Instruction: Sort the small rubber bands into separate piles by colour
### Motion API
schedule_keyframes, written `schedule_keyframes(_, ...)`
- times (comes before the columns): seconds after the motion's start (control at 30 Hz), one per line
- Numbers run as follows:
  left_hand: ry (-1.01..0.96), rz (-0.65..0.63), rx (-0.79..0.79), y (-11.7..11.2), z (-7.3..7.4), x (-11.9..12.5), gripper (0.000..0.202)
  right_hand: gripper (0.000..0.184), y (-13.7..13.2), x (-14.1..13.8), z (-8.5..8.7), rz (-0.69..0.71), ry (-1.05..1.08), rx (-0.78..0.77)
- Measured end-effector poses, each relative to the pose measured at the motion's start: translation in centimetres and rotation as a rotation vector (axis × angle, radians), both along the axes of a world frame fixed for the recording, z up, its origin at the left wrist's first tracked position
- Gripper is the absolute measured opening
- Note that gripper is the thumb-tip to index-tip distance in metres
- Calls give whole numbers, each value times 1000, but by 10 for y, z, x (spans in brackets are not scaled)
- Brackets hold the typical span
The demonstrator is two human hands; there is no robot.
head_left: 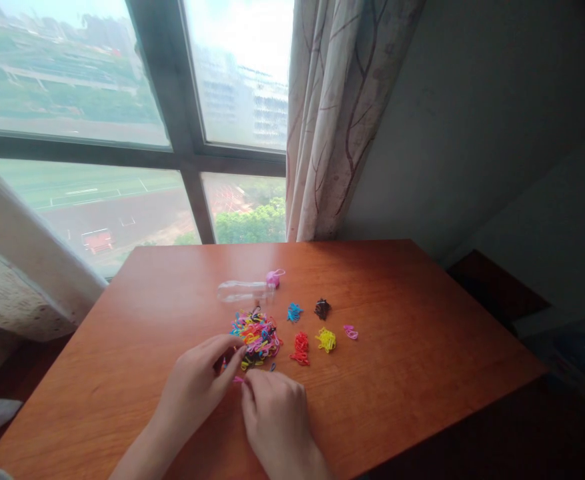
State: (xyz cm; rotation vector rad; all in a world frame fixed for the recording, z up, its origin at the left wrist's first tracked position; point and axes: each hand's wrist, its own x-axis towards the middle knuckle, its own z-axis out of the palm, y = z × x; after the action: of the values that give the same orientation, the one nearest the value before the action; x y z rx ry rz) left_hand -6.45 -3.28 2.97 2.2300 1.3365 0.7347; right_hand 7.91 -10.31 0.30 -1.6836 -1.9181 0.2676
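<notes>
A mixed heap of small coloured rubber bands (pixel 257 335) lies on the wooden table. My left hand (pixel 197 373) is at the heap's near left edge, thumb and forefinger tips together; whatever is between them is too small to make out. Just below the heap, my right hand (pixel 277 407) is closed in a pinch at a pink rubber band (pixel 239 379). To the right are separate little piles: blue bands (pixel 295 312), black bands (pixel 323 308), red bands (pixel 301 349), yellow bands (pixel 327 340) and a few pink bands (pixel 351 332).
Behind the heap a clear plastic bottle (pixel 245 291) lies on its side, with a pink cap (pixel 273 279) at its right end. The table (pixel 412 320) stands against a window and a patterned curtain (pixel 322 120). Its right edge slants toward me.
</notes>
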Motion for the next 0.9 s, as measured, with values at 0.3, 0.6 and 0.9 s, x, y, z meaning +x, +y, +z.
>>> schedule_keyframes(0.3,50,-44,-11,-6,1,7,21,28,-6,108,0,-342,157,146)
schedule_keyframes(0.6,59,-88,-1,-8,-6,9,19,35,-7,179,-22,-551,-25,66)
schedule_keyframes(0.9,72,-107,38,-11,-3,12,18,30,-2,174,-21,-559,-124,5)
